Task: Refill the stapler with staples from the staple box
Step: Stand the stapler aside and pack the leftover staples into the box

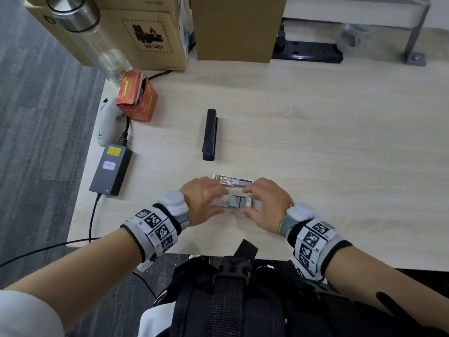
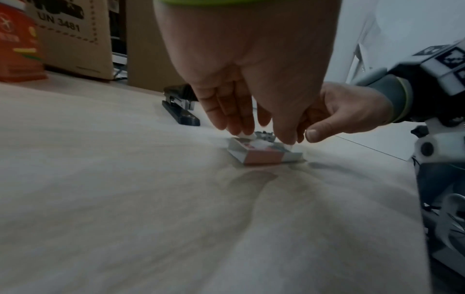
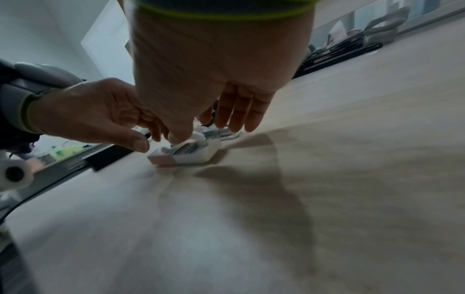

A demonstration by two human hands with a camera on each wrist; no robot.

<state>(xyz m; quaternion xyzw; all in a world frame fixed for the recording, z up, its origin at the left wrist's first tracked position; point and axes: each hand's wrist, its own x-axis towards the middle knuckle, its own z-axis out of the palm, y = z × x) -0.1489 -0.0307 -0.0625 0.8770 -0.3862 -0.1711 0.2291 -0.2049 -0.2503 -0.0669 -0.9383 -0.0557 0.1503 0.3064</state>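
The small staple box (image 1: 248, 203) lies open near the table's front edge, with grey staple strips (image 1: 235, 201) showing in its tray. My left hand (image 1: 220, 200) pinches the box's left end between thumb and fingers (image 2: 241, 131). My right hand (image 1: 246, 201) pinches its right end, the thumb (image 3: 180, 137) lying on the staples (image 3: 187, 149). Just beyond the box lies a flat white piece (image 1: 220, 177) with a grey strip on it. The black stapler (image 1: 209, 135) lies closed farther back, untouched, and it is also in the left wrist view (image 2: 180, 113).
An orange carton (image 1: 137, 97), a white device (image 1: 105, 125) and a black power adapter (image 1: 110, 170) with cables sit along the table's left edge. Cardboard boxes (image 1: 150, 37), a glass bottle (image 1: 85, 27) and a black power strip (image 1: 308, 53) line the back.
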